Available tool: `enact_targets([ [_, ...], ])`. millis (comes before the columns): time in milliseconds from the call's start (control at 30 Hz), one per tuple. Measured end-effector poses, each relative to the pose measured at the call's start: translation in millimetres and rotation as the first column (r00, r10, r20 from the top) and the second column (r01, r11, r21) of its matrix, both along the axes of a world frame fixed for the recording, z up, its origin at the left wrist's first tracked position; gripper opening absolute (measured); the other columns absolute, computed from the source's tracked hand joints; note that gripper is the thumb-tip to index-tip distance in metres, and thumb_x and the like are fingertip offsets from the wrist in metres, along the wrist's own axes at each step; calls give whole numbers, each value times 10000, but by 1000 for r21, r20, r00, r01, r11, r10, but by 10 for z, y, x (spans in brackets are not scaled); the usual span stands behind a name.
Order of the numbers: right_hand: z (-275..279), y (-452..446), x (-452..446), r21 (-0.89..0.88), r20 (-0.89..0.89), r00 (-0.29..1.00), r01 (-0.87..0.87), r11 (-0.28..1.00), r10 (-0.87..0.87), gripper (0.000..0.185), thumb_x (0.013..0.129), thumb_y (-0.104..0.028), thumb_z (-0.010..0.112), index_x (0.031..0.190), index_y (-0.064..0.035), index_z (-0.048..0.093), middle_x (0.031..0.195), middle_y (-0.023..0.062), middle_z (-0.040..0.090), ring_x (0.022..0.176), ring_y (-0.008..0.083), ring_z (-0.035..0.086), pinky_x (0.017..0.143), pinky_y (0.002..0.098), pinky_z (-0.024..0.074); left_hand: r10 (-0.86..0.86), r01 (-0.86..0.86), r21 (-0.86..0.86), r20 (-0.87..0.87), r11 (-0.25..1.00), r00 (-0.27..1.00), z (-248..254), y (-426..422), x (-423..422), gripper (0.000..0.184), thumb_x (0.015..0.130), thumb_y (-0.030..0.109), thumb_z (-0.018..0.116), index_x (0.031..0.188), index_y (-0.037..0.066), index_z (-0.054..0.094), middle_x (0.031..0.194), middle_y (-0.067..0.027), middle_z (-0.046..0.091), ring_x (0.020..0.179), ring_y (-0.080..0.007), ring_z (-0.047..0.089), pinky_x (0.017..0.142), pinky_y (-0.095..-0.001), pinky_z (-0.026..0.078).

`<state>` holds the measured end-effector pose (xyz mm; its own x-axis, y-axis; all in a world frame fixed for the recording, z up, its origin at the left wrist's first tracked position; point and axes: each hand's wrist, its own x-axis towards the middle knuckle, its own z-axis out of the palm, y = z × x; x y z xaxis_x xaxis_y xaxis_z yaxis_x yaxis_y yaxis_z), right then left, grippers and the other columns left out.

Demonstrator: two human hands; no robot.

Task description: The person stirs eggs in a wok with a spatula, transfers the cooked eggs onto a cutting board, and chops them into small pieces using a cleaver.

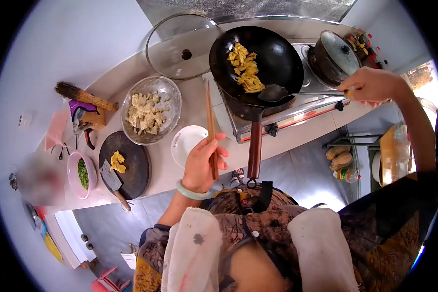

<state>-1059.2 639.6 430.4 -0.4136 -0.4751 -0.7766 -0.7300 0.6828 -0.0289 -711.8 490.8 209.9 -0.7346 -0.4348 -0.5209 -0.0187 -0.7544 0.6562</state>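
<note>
Your right hand's (370, 86) fingers are curled round the handle end of the ladle (273, 93); your left hand (202, 163) pinches a pair of chopsticks (210, 117) between thumb and fingers, the sticks pressed together, tips pointing towards the counter's (195, 104) back edge; the ladle's bowl lies in the wok (282, 56), beside the yellow, egg-like pieces (248, 73), which sit on its left side over the stove (304, 117); they look set and lightly browned, so I judge their frying largely done; beside your left hand, near the counter's front edge, is a white plate (180, 146); behind it, pale chunks (146, 113) fill a glass bowl (174, 112); towards the counter's left end, a round board (138, 158) carries a cleaver (110, 176) and a yellow piece (117, 162), and a pink bowl (73, 171) holds chopped greens (82, 173); chunks and greens both remain outside the wok, so any cooking of them seems undone.
</note>
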Motion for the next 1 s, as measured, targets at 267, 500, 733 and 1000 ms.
enact_targets([
  [267, -1659, 396, 179, -477, 190, 974, 202, 856, -125, 442, 931, -160, 529, 1367, -109, 478, 746, 75, 589, 554, 129, 558, 497, 324, 498, 35, -33, -53, 22, 998, 999, 195, 27, 230, 310, 1005, 170, 412, 1220, -18, 533, 726, -54, 614, 464, -83, 485, 539, -252, 481],
  [500, -2126, 464, 402, -624, 381, 891, 446, 642, -248, 434, 919, -138, 560, 1344, -78, 499, 730, 57, 569, 549, 113, 531, 488, 279, 436, 41, -36, -73, 70, 997, 997, 110, 119, 272, 308, 1006, 164, 415, 1220, -18, 541, 729, -64, 618, 468, -88, 497, 543, -254, 488],
  [733, -2121, 765, 455, -640, 482, 844, 523, 563, -237, 444, 902, -93, 585, 1338, -49, 514, 712, 16, 542, 536, 76, 476, 479, 254, 409, 58, -51, -98, 75, 994, 995, 99, 188, 304, 304, 1008, 167, 422, 1223, -11, 543, 728, -66, 620, 470, -90, 506, 547, -254, 493],
  [1000, -1868, 1054, 624, -657, 497, 828, 554, 510, -259, 447, 904, -62, 584, 1346, -54, 518, 710, -10, 519, 548, 60, 448, 494, 235, 395, 59, -52, -118, 54, 992, 997, 110, 217, 344, 306, 1006, 169, 429, 1225, -11, 542, 729, -63, 619, 481, -85, 506, 549, -248, 490],
])
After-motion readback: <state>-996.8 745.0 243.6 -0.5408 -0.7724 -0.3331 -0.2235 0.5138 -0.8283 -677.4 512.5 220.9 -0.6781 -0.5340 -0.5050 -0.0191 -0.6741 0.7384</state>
